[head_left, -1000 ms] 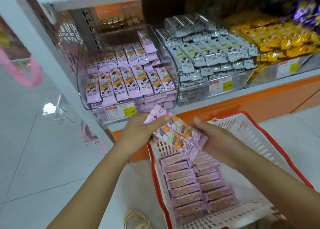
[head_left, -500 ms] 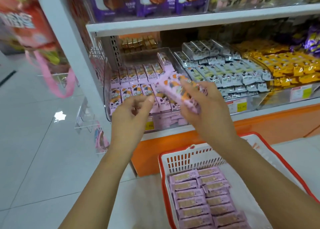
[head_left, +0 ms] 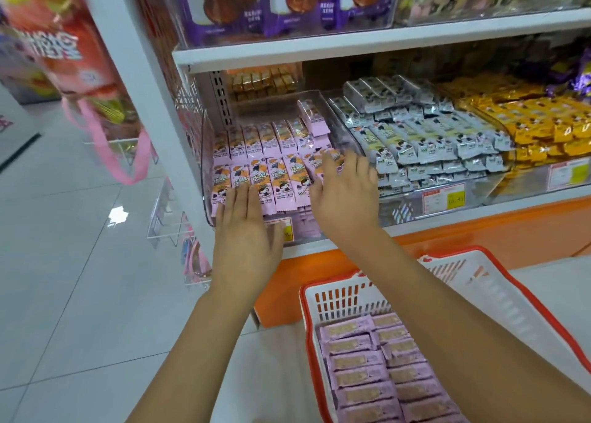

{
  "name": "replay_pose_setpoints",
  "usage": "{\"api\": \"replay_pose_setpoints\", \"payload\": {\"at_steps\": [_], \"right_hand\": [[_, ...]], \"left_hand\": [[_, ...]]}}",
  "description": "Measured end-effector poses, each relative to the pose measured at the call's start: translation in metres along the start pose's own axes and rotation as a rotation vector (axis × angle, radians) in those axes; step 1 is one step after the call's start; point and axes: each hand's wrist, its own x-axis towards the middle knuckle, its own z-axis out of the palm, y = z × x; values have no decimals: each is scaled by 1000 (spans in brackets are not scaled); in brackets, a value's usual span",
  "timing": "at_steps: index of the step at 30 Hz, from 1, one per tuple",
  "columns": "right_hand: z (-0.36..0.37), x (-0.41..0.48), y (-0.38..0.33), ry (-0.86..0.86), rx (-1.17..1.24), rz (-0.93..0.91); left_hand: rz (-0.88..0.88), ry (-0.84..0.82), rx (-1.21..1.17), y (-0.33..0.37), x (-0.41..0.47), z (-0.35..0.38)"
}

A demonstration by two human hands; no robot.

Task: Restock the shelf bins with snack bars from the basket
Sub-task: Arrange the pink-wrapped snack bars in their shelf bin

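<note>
Below the right hand [head_left: 347,199], bars [head_left: 358,368] lie crosswise in the basket [head_left: 343,298] (left hand [head_left: 246,240] farther); both flat, holding nothing.

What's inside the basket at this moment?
Pink-wrapped snack bars lie in two neat columns along the left side of the basket. The right forearm crosses over its middle and hides whatever lies beneath. The frame edge cuts off the basket's nearest end.
</note>
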Motion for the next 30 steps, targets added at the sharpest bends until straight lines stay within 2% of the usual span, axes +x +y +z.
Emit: {"api": "replay_pose_setpoints", "payload": {"at_steps": [3,11,15,18,20,22,24,27,30], "right_hand": [[8,-3,-1,-6,52,-14],[13,-5,-9,-116,391,48],[1,-9,5,13,705,20],[-13,-19,39,159,686,-28],[-13,-31,70,147,620,-79],[1,-47,107,-23,558,-150],[22,-69,140,-301,441,-210],[53,-116,178,-713,144,-325],[86,-169,205,-1038,55,-446]], "left_hand": [[-4,-6,5,2,-1,-1],[30,30,-24,0,-2,7],[90,126,-253,4,-7,8],[258,184,-351,20,-18,12],[353,96,-398,32,-29,20],[413,-82,-423,40,-41,32],[455,-309,-398,45,-53,49],[519,-624,-243,49,-69,75],[531,-823,-102,47,-81,101]]}}
